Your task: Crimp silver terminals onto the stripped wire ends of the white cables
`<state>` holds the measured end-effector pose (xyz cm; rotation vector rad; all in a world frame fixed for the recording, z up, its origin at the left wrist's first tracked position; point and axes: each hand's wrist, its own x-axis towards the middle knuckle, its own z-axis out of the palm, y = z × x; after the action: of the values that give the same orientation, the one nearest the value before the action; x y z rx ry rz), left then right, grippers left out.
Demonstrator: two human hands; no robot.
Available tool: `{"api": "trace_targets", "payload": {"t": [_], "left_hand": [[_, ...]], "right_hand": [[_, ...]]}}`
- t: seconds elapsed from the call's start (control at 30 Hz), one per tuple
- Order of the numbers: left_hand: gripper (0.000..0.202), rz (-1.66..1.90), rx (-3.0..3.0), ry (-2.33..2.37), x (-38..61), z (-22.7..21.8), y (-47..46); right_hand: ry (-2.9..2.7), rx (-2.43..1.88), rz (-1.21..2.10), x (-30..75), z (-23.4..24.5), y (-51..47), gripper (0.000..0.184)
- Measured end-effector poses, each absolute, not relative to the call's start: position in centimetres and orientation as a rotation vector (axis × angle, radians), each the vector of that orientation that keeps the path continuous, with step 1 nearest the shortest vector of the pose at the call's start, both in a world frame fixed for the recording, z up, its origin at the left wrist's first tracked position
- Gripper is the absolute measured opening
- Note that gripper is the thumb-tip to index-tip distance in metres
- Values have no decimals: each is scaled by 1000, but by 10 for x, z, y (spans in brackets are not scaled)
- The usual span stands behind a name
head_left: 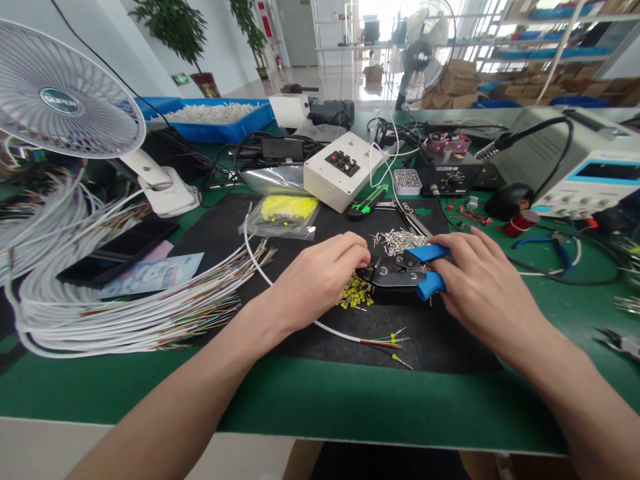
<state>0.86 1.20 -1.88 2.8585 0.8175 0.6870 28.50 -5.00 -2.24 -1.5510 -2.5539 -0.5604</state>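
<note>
My right hand (475,273) is closed round the blue handles of a crimping tool (397,272), which lies level over the black mat. At its jaws, the fingers of my left hand (325,270) are pinched together; what they hold is hidden. Small yellow-sleeved terminals (357,293) lie heaped under the jaws, partly covered by my left hand. Behind the tool is a pile of bare metal terminals (400,241). A white cable (337,332) passes beneath my left forearm, and several of its thin coloured wires end in yellow-sleeved terminals.
A bundle of white cables (115,327) covers the left side, with a phone (120,253) on it. Beyond the mat stand a white fan (167,190), a bag of yellow sleeves (287,210) and a white switch box (327,173). Cutters (620,343) lie at far right.
</note>
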Motion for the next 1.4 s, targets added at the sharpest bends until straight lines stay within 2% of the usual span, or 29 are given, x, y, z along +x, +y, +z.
{"api": "trace_targets", "payload": {"t": [0.2,0.43,1.0,1.4], "left_hand": [[18,701,2807,808,10,-24,14],[21,718,2801,789,10,-27,14],[17,879,2629,712,8,-22,22],[16,931,2626,751,11,-22,19]], "right_hand": [[-2577,-1527,-545,287,-24,-49,17],[-2604,-1540,-469,286,-25,-50,10],[-2546,-1514,-523,287,-24,-51,17],[-2535,-1482,-491,290,-25,-50,15]]}}
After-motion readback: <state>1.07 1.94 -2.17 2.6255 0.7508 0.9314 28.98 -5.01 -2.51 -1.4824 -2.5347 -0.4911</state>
